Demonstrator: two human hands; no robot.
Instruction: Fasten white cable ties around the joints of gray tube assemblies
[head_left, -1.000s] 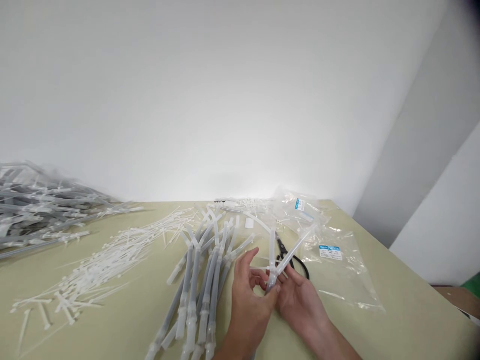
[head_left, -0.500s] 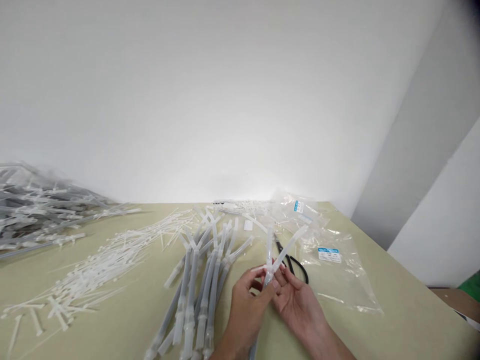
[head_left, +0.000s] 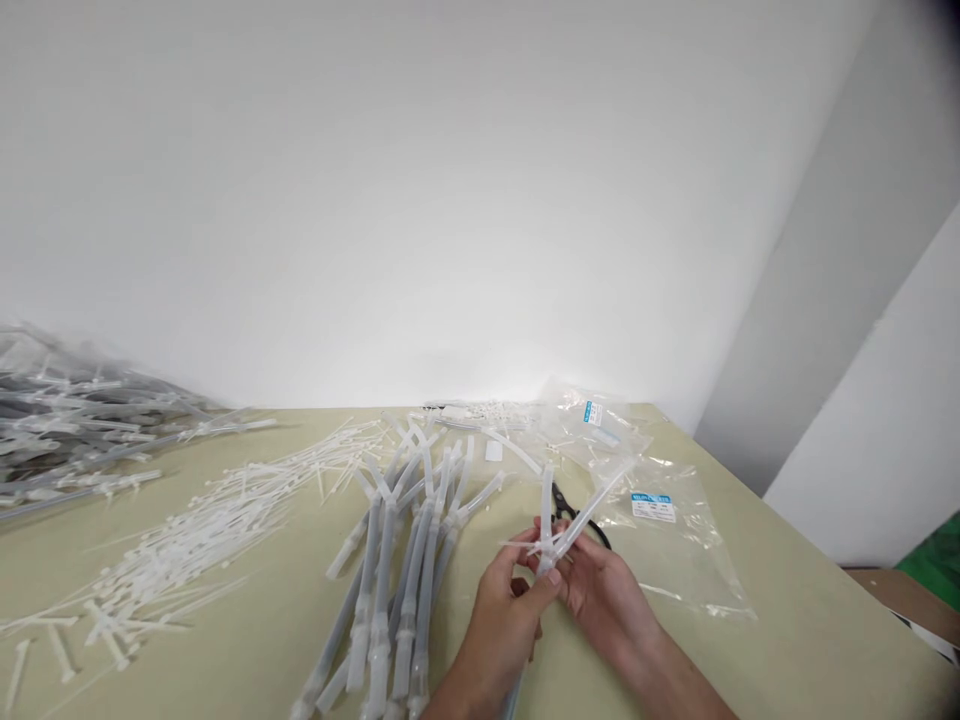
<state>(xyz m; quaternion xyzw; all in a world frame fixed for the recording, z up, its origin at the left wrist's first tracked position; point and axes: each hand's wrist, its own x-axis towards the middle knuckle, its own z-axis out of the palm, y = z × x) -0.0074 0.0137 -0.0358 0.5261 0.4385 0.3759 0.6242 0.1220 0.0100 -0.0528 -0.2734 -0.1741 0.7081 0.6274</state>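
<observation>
Upright between both hands is a Y-shaped translucent tube [head_left: 547, 505], its two upper branches spread apart. My left hand [head_left: 504, 615] grips it just below the fork, thumb pressed on the front. My right hand [head_left: 619, 605], palm turned up, curls its fingers around the back of the fork; the fingertips are partly hidden. Around the junction sits a thin white cable tie [head_left: 517, 544], its ends poking out sideways. To the left lies a bundle of similar branched tubes [head_left: 409, 590]. Black-handled scissors [head_left: 601, 536] lie behind my right hand, partly covered.
Many loose white cable ties [head_left: 202, 530] spread across the left of the table [head_left: 810, 640]. A heap of grey tubes [head_left: 82, 420] fills the far left. Clear plastic bags with labels [head_left: 675, 560] lie at the right. A white wall [head_left: 450, 200] stands behind.
The tube has shifted slightly right and its fork shows more clearly. The cable tie ends now stick out at the junction. The view has turned a little to the right.
</observation>
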